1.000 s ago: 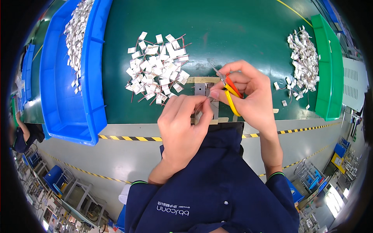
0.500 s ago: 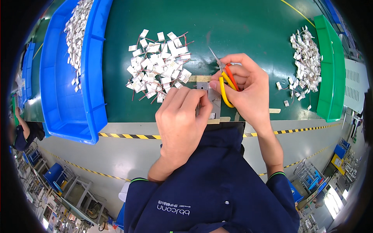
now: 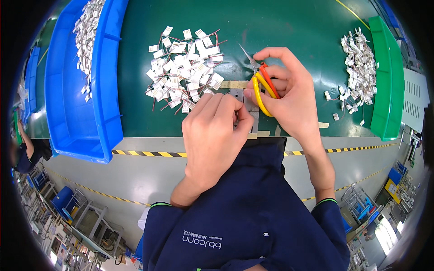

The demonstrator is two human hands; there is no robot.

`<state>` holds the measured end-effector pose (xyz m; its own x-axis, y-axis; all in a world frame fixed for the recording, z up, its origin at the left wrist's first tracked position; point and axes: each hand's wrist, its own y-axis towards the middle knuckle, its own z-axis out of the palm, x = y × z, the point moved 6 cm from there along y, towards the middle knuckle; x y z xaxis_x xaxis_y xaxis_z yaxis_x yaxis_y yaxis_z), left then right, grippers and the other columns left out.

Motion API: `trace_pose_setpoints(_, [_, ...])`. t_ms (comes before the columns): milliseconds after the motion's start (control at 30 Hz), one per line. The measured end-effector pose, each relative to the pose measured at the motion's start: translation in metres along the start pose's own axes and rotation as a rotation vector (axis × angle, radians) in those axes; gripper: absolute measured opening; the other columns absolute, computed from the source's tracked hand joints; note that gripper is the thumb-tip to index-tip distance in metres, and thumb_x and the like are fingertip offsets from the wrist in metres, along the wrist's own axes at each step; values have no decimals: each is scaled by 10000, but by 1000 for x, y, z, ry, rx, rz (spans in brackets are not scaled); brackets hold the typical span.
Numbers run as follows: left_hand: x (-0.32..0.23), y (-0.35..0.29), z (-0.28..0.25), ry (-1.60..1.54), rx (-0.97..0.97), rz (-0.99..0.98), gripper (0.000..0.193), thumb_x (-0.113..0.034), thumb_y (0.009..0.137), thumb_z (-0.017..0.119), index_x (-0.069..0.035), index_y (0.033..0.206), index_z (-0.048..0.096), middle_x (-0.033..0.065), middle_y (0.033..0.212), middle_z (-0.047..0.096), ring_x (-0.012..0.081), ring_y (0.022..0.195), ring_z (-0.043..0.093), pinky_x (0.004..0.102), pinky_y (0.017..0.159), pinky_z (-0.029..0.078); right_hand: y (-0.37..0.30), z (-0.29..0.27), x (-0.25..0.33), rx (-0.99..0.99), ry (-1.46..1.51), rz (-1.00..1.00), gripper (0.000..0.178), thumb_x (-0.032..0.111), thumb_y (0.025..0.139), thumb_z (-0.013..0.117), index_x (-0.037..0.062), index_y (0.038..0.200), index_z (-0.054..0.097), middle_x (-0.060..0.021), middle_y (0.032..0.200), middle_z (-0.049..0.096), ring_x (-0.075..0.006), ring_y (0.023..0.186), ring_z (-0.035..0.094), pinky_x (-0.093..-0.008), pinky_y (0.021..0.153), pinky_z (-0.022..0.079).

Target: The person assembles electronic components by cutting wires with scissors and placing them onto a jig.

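My left hand (image 3: pixel 216 133) is closed, thumb and forefinger pinched together over a grey metal fixture (image 3: pixel 237 93) at the table's near edge. Whatever sits in that pinch is hidden by the fingers. In my right hand (image 3: pixel 293 95), just right of the fixture, rests a pair of scissors (image 3: pixel 257 89) with yellow and orange handles. Their thin blades point up and left, away from me, and my right forefinger is raised beside them. Beyond my left hand lies a loose pile of white flat connectors (image 3: pixel 183 72) with short dark and red wires.
A blue bin (image 3: pixel 108 90) at the left holds more white connectors (image 3: pixel 86 40). At the right, another heap of white connectors (image 3: pixel 360 67) lies against a green tray (image 3: pixel 388 81). Strips of tan tape (image 3: pixel 234 84) border the fixture on the green tabletop (image 3: pixel 280 27).
My right forefinger has lifted and straightened a little, and the scissors have shifted slightly up and left. My left hand stays pinched at the fixture. The whole view has moved slightly.
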<state>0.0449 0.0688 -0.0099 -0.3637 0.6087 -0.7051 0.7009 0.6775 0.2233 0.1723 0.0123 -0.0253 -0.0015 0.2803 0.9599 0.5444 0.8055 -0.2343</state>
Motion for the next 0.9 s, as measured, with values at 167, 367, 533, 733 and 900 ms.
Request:
trace_pose_setpoints(167, [0, -3, 4, 18, 24, -54, 171, 20, 603, 673, -38, 621, 514, 33, 511, 425, 175, 478, 429, 306, 448, 354, 0, -1, -5, 9, -29, -23, 373, -83, 741, 633, 29, 1069, 494, -73, 760, 640, -79, 681, 630, -204, 569, 473])
trace_pose_setpoints(367, [-4, -10, 2, 18, 67, -94, 178, 0, 597, 686, -32, 613, 512, 40, 506, 425, 175, 452, 418, 305, 432, 345, 2, -3, -3, 25, -40, -37, 338, -62, 750, 637, 14, 1049, 499, -72, 764, 643, -86, 679, 637, -211, 560, 475])
trace_pose_setpoints(533, [-5, -12, 0, 19, 104, -140, 166, -11, 597, 689, -21, 618, 524, 46, 494, 425, 178, 437, 420, 310, 431, 346, 5, -6, 1, 100, -58, -59, 292, -37, 765, 651, 14, 1014, 508, -64, 748, 643, -67, 665, 622, -194, 538, 457])
trace_pose_setpoints(733, [-5, -13, -1, 34, 125, -177, 150, -22, 610, 689, -17, 623, 539, 49, 472, 412, 188, 426, 423, 321, 430, 345, -2, -18, 12, 330, 123, 160, 224, 28, 786, 677, 9, 957, 533, -47, 691, 633, -38, 623, 580, -169, 522, 424])
trace_pose_setpoints(900, [-7, -14, -2, 55, 128, -174, 157, -29, 620, 696, -20, 624, 539, 48, 475, 420, 192, 427, 427, 328, 432, 345, -3, -31, -2, 588, 188, 288, 151, 49, 794, 627, -60, 891, 592, -122, 741, 664, -117, 586, 611, -219, 552, 477])
